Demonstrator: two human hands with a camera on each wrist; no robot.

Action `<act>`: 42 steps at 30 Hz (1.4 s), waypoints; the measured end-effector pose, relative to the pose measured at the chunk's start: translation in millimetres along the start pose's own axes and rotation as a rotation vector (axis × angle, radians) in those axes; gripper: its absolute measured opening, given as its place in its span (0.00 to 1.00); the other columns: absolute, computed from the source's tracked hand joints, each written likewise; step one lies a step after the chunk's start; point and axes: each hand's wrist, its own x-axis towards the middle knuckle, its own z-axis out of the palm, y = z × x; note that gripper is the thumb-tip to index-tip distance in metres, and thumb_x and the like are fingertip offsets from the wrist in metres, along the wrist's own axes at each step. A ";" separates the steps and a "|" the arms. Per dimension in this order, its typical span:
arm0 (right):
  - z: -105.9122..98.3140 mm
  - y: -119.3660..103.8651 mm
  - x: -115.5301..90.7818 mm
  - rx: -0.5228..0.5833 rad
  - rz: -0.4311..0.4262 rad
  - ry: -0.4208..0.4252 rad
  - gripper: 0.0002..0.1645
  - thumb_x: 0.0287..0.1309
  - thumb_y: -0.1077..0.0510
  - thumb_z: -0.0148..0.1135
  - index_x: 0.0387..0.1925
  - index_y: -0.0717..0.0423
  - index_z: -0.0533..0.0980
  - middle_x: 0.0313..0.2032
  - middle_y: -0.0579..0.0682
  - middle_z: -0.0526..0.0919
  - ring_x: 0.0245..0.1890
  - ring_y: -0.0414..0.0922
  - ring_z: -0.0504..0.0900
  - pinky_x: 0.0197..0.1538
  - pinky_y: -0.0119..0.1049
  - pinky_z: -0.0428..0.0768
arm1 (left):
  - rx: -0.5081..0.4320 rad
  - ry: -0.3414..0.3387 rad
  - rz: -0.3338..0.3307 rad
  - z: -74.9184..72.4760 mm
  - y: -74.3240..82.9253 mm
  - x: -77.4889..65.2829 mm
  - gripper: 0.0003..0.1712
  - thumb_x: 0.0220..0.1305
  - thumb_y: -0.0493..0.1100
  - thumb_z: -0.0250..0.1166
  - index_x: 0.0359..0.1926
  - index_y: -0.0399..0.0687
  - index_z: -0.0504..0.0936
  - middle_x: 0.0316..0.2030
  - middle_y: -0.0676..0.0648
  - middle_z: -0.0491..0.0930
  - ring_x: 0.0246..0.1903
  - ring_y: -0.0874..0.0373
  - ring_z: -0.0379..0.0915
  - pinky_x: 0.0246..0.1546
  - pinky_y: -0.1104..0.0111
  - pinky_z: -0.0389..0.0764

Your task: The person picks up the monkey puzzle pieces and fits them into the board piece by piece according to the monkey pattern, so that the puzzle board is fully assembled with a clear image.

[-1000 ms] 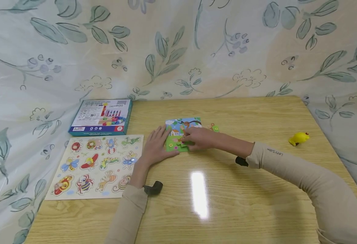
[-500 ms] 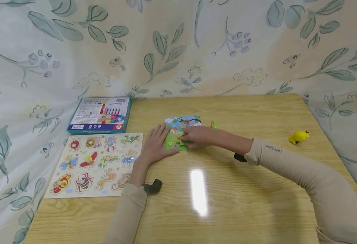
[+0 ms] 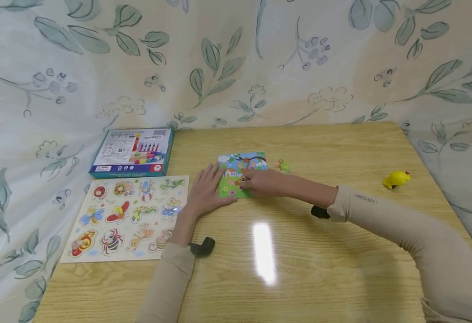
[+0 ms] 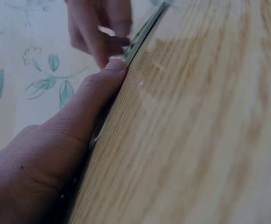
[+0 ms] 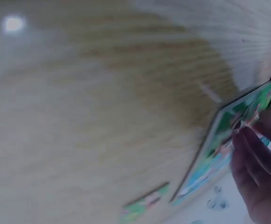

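Observation:
A small picture puzzle (image 3: 232, 172) with a house, a branch and green grass lies near the middle of the table in the head view. My left hand (image 3: 206, 193) rests along its left edge with fingers straight and spread, the thumb (image 4: 98, 88) at the near edge. My right hand (image 3: 266, 181) is over the puzzle's right half. Its thumb and fingers are bent and pinch a puzzle piece (image 3: 243, 181) at the board's surface; the fingers hide most of that piece. One loose puzzle piece (image 3: 283, 166) with green on it lies just right of the board, also seen in the right wrist view.
At the left lies a pegged insect board (image 3: 124, 220), with a blue-edged box (image 3: 131, 152) behind it. A yellow toy chick (image 3: 397, 179) stands at the right of the wooden table (image 3: 320, 273). Patterned cloth (image 3: 227, 67) hangs behind.
The green piece under my right fingers stood out from the picture before; it now lies more level with the board. My left hand stays where it was.

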 end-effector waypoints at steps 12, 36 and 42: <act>2.9 47.8 -57.0 0.137 0.466 0.066 0.38 0.59 0.47 0.66 0.67 0.58 0.67 0.61 0.61 0.71 0.57 0.58 0.74 0.40 0.47 0.83 | -0.008 0.007 0.005 0.8 -1.4 -1.1 0.61 0.51 0.76 0.60 0.77 0.54 0.48 0.78 0.46 0.44 0.77 0.47 0.38 0.78 0.52 0.42; -8.0 62.6 -72.5 0.121 0.509 -0.029 0.42 0.56 0.46 0.68 0.67 0.59 0.65 0.62 0.63 0.70 0.60 0.60 0.72 0.46 0.56 0.83 | -0.005 0.008 -0.003 0.1 0.5 -0.5 0.61 0.51 0.76 0.61 0.77 0.55 0.48 0.78 0.46 0.45 0.77 0.47 0.38 0.78 0.51 0.44; -10.1 61.0 -71.9 0.109 0.490 -0.007 0.41 0.55 0.47 0.69 0.66 0.59 0.67 0.61 0.63 0.71 0.59 0.61 0.74 0.45 0.55 0.83 | -0.009 0.011 -0.004 0.9 -0.1 -0.4 0.61 0.51 0.76 0.61 0.77 0.55 0.48 0.78 0.46 0.45 0.77 0.47 0.38 0.77 0.51 0.44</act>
